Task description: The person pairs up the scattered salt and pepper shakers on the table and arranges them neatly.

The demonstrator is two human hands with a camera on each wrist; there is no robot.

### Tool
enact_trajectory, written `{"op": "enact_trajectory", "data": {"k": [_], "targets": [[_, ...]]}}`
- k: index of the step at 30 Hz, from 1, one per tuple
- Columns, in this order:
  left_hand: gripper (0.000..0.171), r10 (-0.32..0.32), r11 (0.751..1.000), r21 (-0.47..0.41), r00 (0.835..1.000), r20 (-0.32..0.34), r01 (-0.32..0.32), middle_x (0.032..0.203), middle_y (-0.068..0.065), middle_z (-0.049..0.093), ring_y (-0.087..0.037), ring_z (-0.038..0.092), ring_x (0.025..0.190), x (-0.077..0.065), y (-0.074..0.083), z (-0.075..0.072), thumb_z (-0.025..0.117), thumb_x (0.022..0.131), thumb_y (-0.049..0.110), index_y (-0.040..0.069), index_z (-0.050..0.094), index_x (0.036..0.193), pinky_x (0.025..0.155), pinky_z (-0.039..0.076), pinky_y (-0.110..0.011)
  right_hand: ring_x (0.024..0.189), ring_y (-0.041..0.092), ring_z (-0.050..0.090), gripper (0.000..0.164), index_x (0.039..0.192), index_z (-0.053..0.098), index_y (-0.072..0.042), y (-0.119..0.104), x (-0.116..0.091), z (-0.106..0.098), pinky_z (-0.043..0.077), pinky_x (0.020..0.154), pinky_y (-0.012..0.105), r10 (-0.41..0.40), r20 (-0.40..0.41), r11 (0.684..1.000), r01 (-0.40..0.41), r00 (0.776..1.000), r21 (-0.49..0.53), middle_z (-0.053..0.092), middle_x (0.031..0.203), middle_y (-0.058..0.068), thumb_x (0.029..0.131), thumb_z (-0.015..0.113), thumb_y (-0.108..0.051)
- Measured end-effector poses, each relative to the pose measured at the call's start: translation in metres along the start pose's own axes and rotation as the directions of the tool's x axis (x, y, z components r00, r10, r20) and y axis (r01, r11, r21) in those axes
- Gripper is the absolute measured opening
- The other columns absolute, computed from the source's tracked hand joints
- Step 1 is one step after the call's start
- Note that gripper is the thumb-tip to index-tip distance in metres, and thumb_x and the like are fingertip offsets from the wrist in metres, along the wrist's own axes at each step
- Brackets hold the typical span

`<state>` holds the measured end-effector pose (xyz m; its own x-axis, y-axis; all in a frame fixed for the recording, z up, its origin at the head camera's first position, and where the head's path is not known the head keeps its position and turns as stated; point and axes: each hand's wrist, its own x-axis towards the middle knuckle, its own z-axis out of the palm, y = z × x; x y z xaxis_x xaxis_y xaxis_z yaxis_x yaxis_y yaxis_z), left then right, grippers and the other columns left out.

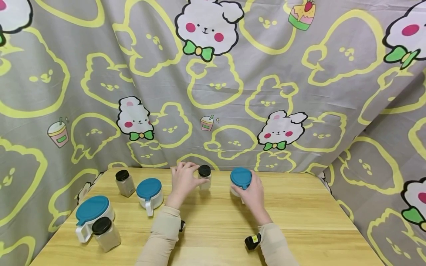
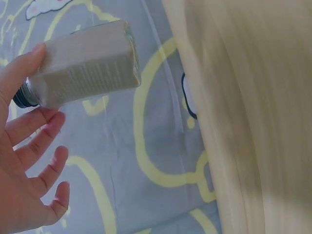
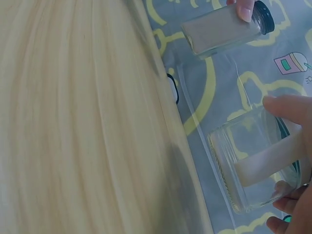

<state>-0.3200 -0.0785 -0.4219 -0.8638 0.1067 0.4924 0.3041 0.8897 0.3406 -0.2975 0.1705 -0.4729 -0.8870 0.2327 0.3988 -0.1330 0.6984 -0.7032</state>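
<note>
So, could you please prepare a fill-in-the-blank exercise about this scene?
1. The jar in the left hand has a ____ lid.
2. Besides the container in the right hand, ____ other blue-lidded containers stand on the table.
3. Their handles are ____.
4. On the curtain, cartoon animals wear ____ bow ties.
Missing words: black; two; white; green.

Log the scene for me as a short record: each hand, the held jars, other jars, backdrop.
left hand: grips black-lidded jar near its lid
right hand: grips blue-lidded jar
held jars: both raised off table
table's left side, far: black-lidded jar, blue-lidded jar
table's left side, near: blue-lidded jar, black-lidded jar
backdrop: patterned curtain
</note>
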Motion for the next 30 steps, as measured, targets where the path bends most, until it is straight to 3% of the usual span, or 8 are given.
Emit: {"op": "enact_trajectory", "data": {"k": [30], "targets": [[0.065, 0.111, 0.993, -0.047, 0.993, 0.045, -0.109, 0.113, 0.005, 0.068, -0.023, 0.052, 0.112, -0.013, 0.042, 0.017, 0.080, 0.066, 0.061, 0.021, 0.072, 0.117, 0.089, 0.034, -0.044, 0.122, 0.041, 0.049, 0.093, 0.142, 0.040, -0.003, 0.021, -0.003, -0.033, 0.042, 0.099, 0.060, 0.031, -0.016, 0.999, -0.031, 0.999, -0.024, 0.050, 0.131, 0.023, 0.070, 0.086, -0.042]]}}
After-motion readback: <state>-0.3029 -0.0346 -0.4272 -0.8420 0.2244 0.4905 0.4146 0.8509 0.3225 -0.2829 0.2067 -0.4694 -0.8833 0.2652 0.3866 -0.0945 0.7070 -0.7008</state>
